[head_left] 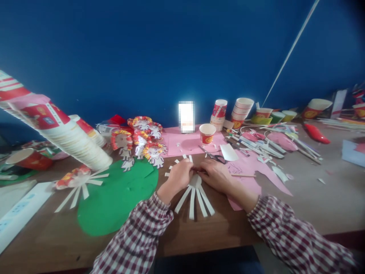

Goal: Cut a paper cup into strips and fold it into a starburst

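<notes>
A paper cup cut into white strips lies flattened on the table, its strips fanned out like rays. My left hand is closed at the cup's far left side, thumb and fingers pinched. Against it, my right hand is also closed, with its fingertips meeting the left ones over the cup's middle. The hands hide what lies exactly between the fingertips. Just beyond my right hand are scissors and a white paper piece. A thin wooden stick pokes out beside my right wrist.
To the left lie a green paper sheet, another cut cup with strips and a long leaning stack of cups. Paper lion figures stand behind. Pink paper, an upright cup and a bright screen are farther back.
</notes>
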A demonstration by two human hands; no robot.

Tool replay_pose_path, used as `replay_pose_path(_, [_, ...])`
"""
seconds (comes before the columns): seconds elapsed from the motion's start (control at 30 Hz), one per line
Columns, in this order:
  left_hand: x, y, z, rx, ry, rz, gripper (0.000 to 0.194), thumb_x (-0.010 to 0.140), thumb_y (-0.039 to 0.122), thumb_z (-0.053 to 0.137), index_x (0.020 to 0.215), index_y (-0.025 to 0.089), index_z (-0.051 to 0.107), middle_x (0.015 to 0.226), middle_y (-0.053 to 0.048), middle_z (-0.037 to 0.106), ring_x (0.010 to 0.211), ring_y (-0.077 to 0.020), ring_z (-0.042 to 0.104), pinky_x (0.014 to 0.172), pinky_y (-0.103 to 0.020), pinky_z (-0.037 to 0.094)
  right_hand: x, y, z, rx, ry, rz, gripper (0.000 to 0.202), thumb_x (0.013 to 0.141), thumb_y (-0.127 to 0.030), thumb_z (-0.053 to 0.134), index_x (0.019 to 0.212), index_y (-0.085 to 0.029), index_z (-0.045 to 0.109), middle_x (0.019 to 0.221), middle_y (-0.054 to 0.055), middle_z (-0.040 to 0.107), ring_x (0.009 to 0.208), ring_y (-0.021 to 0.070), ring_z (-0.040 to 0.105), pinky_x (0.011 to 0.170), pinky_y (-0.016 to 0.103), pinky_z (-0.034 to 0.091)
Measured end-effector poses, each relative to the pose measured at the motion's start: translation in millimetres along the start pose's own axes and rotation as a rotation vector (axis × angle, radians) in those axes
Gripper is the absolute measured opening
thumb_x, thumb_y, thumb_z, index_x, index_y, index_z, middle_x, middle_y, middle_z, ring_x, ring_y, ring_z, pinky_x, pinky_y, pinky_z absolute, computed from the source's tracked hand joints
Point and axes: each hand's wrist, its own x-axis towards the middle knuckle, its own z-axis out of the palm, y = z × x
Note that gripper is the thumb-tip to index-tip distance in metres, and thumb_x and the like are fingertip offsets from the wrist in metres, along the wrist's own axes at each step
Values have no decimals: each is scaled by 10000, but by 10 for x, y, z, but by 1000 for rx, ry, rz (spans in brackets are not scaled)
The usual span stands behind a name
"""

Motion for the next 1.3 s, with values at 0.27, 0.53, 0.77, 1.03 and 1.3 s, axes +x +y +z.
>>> replay_pose_path(0.27, [17, -56, 41, -134, 7, 50, 188, 804, 204, 493, 823, 182, 679, 841, -53, 622, 777, -170, 573, 662, -264, 412, -1, -2, -31, 12, -13, -36, 157, 859, -221, 524, 938, -184, 655, 893, 55, 648, 857, 165, 575, 772, 265, 402])
replay_pose_path(0.53, [19, -45, 28, -59, 18, 35, 145, 794, 202, 506, 759, 172, 644, 820, -51, 612, 754, -166, 557, 660, -272, 396, -3, -39, -60, 26, -21, -18, 207, 894, -239, 489, 994, -183, 661, 921, 65, 653, 901, 163, 579, 817, 262, 411])
replay_pose_path(0.77, [18, -18, 7, -40, 24, 34, 140, 788, 168, 502, 741, 177, 633, 794, -39, 603, 744, -158, 557, 635, -261, 385, 7, -48, -64, 35, -32, -22, 228, 905, -243, 476, 1031, -192, 659, 944, 70, 655, 932, 162, 579, 849, 267, 410])
replay_pose_path(1.03, [-1, -69, 13, -128, -20, 43, 207, 818, 205, 491, 892, 182, 683, 850, -59, 633, 778, -169, 579, 677, -268, 419, 0, 16, -36, -24, -40, -54, 240, 911, -259, 478, 1067, -210, 653, 934, 72, 651, 927, 172, 582, 844, 275, 408])
replay_pose_path(1.3, [18, -102, 53, -117, -15, 39, 212, 809, 198, 509, 923, 180, 687, 861, -65, 636, 790, -171, 581, 695, -265, 429, 3, -5, -47, -21, -35, -56, 238, 917, -264, 473, 1068, -230, 654, 930, 63, 648, 924, 166, 580, 822, 260, 410])
